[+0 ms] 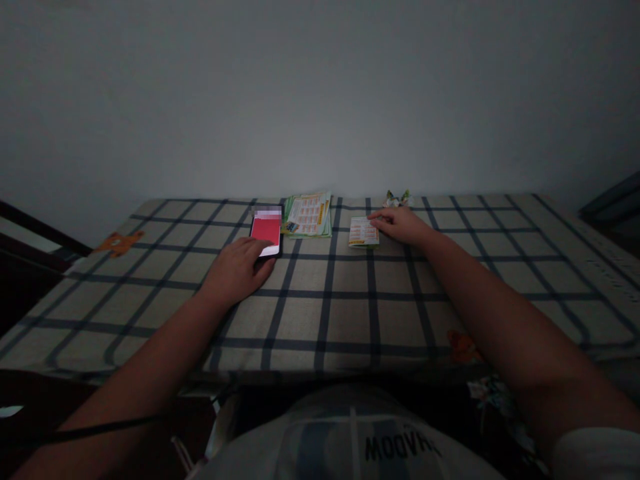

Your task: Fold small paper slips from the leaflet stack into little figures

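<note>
My left hand [237, 270] lies flat on the checked cloth, fingers stretched, with its fingertips on the near edge of a phone [267, 230] whose screen glows red. My right hand [401, 225] rests on the cloth with its fingers extended, touching the right edge of a small folded leaflet [363, 232]. Between phone and leaflet lies a stack of green and orange printed leaflets [309, 215].
The table has a beige cloth with dark grid lines [325, 313] and stands against a plain wall. A crumpled wrapper [397, 198] lies at the far edge. An orange cartoon print [119, 243] marks the cloth at the left. A dark chair back [35, 233] stands left.
</note>
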`<state>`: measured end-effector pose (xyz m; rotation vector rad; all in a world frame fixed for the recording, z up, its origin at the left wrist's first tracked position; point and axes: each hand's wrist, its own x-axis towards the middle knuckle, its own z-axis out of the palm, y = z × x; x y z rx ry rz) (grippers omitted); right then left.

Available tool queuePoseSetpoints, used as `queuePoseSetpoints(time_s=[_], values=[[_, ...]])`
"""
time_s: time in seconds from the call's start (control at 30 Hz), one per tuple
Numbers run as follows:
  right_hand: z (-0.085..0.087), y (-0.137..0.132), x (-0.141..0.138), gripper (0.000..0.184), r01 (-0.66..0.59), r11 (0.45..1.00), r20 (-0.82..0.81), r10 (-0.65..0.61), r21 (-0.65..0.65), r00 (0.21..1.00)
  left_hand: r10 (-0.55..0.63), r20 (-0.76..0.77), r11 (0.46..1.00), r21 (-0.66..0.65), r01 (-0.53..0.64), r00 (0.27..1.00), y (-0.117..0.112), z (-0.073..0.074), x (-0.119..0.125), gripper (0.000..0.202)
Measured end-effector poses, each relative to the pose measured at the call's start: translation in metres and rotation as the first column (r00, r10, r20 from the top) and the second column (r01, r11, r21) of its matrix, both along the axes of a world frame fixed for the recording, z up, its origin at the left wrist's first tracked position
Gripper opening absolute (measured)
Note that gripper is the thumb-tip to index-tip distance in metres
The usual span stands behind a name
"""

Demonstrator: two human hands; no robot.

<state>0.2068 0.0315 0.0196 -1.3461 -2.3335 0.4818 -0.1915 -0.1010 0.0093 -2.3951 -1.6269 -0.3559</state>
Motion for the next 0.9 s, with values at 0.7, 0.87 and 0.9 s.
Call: queuePoseSetpoints(time_s=[0.7,0.87,0.9], values=[[-0.0038,0.0037,0.0021,0.037,-0.022,1.000,0.015,0.022,0.005,1.000,-0.010,-0.013,1.000,0.003,0.010,1.000,-0.0002,0.0016,0.0009,0.042],[-0.0041,0.0038,0.0024,0.036,-0.022,1.000,0.015,0.022,0.013,1.000,-0.015,-0.012,1.000,-0.005,0.015,1.000,-0.0003,0.0012,-0.0003,0.042],[-0.0041,0.0037,0.0026,0.036,-0.023,1.000,0.020,0.023,0.018,1.000,-0.014,-0.013,1.000,-0.004,0.014,1.000,-0.0005,0.0012,0.0000,0.041]])
